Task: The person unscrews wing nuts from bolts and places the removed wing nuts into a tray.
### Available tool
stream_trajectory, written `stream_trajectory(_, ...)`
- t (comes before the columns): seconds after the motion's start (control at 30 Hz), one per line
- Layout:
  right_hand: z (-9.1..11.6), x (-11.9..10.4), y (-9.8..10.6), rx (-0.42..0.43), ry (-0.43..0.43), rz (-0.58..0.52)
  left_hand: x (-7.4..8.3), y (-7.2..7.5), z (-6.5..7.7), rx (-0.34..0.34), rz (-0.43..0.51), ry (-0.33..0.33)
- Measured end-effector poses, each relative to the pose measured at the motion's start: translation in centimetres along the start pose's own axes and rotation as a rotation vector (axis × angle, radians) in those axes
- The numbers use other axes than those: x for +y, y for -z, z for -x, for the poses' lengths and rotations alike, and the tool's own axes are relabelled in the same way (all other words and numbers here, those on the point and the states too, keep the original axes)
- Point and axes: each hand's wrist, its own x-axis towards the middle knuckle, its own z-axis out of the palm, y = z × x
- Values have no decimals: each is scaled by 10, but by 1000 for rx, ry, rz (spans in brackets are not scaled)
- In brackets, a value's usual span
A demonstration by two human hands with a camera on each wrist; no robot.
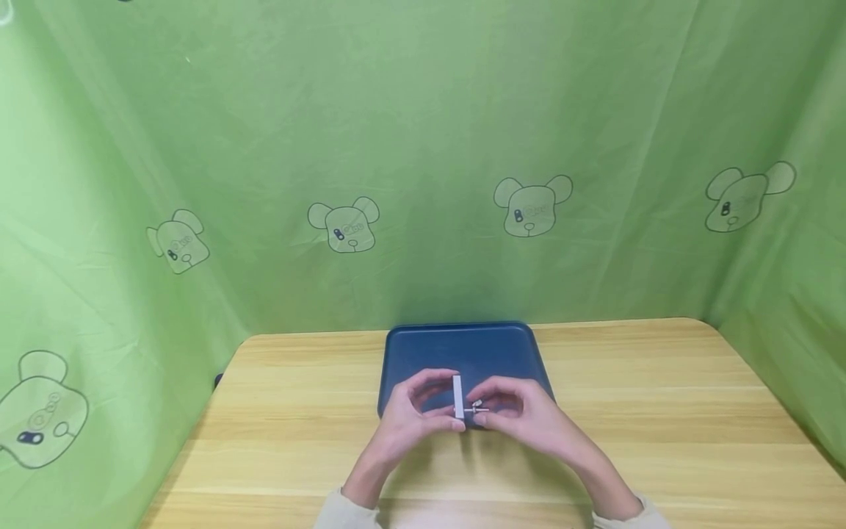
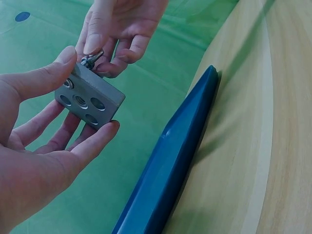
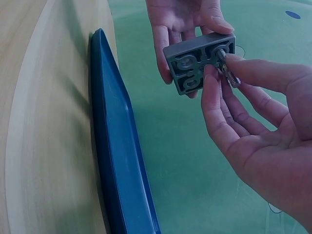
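A small grey metal block with several round holes is held up above the tray by my left hand, thumb on one edge and fingers along the opposite one. Its other face, seen in the right wrist view, is recessed with raised ribs. From that face sticks out a threaded bolt, with a wing nut on it. My right hand pinches the wing nut between thumb and forefinger, its other fingers loosely bent below. The fingertips partly cover the nut in the right wrist view.
A dark blue tray with a raised rim lies on the wooden table, behind and beneath the hands. Green cloth printed with mouse faces hangs around the table's back and sides.
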Motion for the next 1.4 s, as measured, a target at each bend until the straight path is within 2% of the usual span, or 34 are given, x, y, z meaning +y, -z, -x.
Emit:
stream_trajectory(0.2, 0, 1, 0, 3, -25, 14, 1, 1, 0, 2, 11, 2)
stream_trajectory(0.43, -1, 1, 0, -2, -38, -21, 2, 2, -1, 7, 6, -1)
stream_trajectory(0.97, -2, 3, 2, 17, -18, -11, 2, 2, -1, 4, -16, -1)
stream_trajectory(1.4, 0, 2, 3, -8, -5, -11, 0, 1, -1, 6, -11, 3)
